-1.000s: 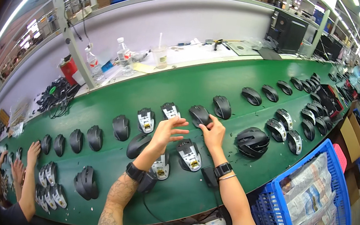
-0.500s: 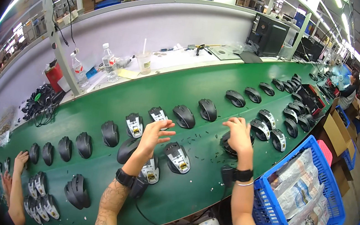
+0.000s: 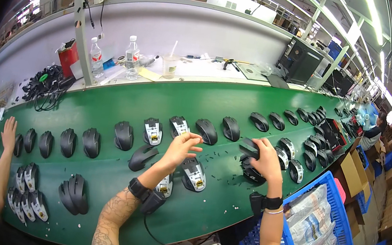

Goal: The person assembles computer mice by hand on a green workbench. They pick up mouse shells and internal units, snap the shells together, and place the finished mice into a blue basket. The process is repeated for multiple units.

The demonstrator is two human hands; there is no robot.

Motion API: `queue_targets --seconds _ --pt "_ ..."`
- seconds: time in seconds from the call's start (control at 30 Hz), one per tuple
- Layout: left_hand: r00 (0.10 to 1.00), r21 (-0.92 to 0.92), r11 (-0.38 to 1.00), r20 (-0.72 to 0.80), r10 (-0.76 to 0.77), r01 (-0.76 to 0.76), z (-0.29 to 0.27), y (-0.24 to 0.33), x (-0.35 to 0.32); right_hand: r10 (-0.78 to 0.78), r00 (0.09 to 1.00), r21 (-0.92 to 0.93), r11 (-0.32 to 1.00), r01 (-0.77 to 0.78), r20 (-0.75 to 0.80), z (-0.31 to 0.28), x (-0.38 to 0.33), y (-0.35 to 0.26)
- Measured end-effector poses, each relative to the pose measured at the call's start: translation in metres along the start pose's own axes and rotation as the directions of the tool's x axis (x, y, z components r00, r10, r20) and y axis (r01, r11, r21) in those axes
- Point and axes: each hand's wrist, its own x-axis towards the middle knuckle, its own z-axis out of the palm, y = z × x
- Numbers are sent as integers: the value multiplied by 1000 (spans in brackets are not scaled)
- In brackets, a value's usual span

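Note:
My right hand (image 3: 269, 160) grips a black mouse cover (image 3: 249, 148), blurred and tilted, just above a dark mouse (image 3: 251, 172) on the green bench. The palm hides part of both. My left hand (image 3: 183, 151) hovers with fingers apart and nothing visible in them. Below it lies a mouse base (image 3: 194, 175) with its pale inside showing, and another opened mouse (image 3: 165, 184) is partly covered by my wrist. A loose black cover (image 3: 142, 158) rests left of that hand. Beyond it are two opened mice (image 3: 153, 132) and several closed black mice (image 3: 206, 131).
Small black strips (image 3: 220, 166) litter the green bench (image 3: 110, 200). At right stands a blue crate (image 3: 286, 230) holding printed bags. Stacked mouse shells (image 3: 28, 191) lie at left, near another person's hand (image 3: 9, 134). Bottles (image 3: 132, 58) and a cup (image 3: 169, 66) stand on the back ledge.
My right hand has raised the black cover from the mouse beneath it. My left hand stays over the opened mice. The other person's hand has drawn back from the mouse row. The view has shifted.

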Motion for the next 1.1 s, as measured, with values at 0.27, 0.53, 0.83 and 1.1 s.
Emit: queue_targets --seconds 0.27,0.53,0.83,1.1 --pt "989 -144 980 -73 125 -135 -2 -15 11 -137 983 580 794 184 -125 69 30 -92" --pt "999 -152 988 -30 19 -23 -31 -5 23 -43 985 825 541 164 -168 114 41 -89" --pt "996 936 343 -92 22 79 -87 -38 141 39 927 355 929 104 -372 132 33 -62" --pt "974 934 358 -104 202 26 -76 -47 142 104 933 406 912 49 -346 119 31 -54"
